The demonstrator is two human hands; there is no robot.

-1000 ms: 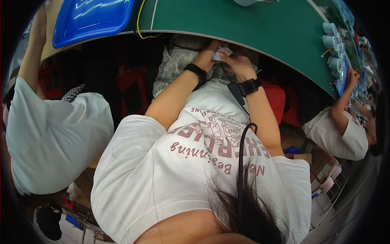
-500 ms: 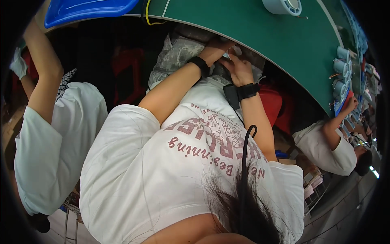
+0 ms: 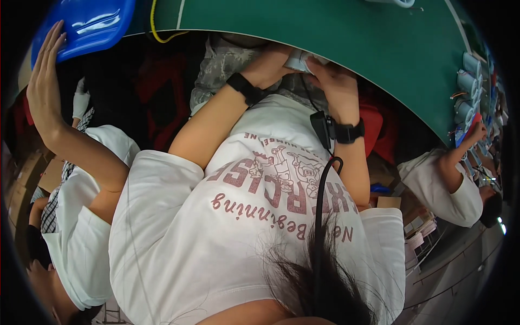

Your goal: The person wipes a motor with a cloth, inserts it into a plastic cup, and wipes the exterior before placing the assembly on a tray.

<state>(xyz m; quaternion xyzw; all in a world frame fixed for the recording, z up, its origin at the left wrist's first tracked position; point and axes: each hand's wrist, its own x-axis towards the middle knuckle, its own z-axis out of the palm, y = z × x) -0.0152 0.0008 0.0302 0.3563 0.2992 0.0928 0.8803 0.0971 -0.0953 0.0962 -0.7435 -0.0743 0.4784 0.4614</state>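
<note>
Your left hand (image 3: 273, 60) is partly closed about a small pale object (image 3: 297, 62), which sits just off the counter's (image 3: 254, 19) near edge, above your lap. Your right hand (image 3: 336, 81) meets that piece from the other side, thumb toward it; its other fingers are too obscured to tell how far they are bent. Left along the near edge, a blue tray (image 3: 95, 24) juts out, with a co-worker's hand (image 3: 46, 89) at its rim, and a yellow cable (image 3: 154, 24) droops over. Pale blue cup-shaped parts (image 3: 466, 84) line the counter's right edge.
</note>
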